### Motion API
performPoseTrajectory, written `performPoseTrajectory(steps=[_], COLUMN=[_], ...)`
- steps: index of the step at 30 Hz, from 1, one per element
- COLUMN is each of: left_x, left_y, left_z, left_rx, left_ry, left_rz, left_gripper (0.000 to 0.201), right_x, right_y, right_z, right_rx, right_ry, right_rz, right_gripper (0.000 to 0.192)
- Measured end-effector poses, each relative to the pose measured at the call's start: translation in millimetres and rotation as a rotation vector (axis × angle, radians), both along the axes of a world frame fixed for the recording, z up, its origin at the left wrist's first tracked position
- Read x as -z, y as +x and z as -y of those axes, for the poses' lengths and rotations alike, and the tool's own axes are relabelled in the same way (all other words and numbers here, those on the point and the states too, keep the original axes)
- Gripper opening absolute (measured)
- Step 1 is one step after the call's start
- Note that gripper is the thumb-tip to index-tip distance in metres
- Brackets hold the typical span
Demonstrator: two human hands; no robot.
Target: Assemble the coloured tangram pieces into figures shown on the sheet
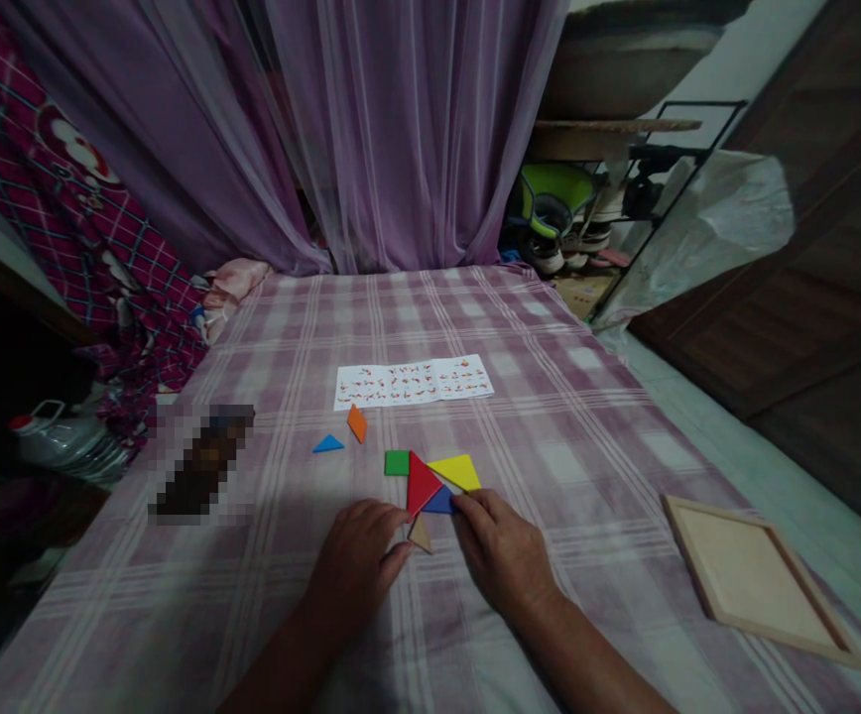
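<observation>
Flat coloured tangram pieces lie grouped on the checked cloth. A red triangle point(423, 484) stands between a green square point(398, 463) and a yellow piece point(458, 470), with a blue triangle point(440, 500) against its lower right side. Below the red one is a small bare-wood triangle point(421, 535). My left hand point(362, 550) has its fingertips at the red triangle's bottom corner, and its thumb, held apart, is beside the wood triangle. The bent, close-set fingers of my right hand point(503, 543) press the blue triangle's right corner, near the yellow piece. Its thumb is mostly hidden.
An orange parallelogram point(357, 423) and a light blue triangle point(328, 443) lie farther left. Behind them is a printed pattern sheet point(414, 383). A shallow wooden tray point(758, 575) rests at the right edge. A blurred-out dark object point(203, 464) lies at left.
</observation>
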State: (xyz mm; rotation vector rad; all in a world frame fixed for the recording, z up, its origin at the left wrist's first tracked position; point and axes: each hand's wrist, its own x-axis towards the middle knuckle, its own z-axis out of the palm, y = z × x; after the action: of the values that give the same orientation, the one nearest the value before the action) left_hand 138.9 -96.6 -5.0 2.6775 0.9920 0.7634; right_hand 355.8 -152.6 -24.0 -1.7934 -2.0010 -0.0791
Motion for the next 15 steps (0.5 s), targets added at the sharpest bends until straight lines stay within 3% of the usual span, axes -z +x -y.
performPoseTrajectory(steps=[9, 15], left_x=[-6.6, -7.3], left_y=[0.8, 2.4], left_z=[10.6, 10.8], left_rx=[0.047, 0.117], left_ry=[-0.009, 0.027], left_rz=[-0.137, -0.086], left_gripper=[0.028, 0.025], right_x=[-2.8, -5.5], right_y=[-5.1, -6.2], right_z=[0.8, 1.8], right_rx=[-0.045, -0.077], right_ry=[0.05, 0.038], right_rz=[-0.029, -0.037], right_gripper=[0.024, 0.022])
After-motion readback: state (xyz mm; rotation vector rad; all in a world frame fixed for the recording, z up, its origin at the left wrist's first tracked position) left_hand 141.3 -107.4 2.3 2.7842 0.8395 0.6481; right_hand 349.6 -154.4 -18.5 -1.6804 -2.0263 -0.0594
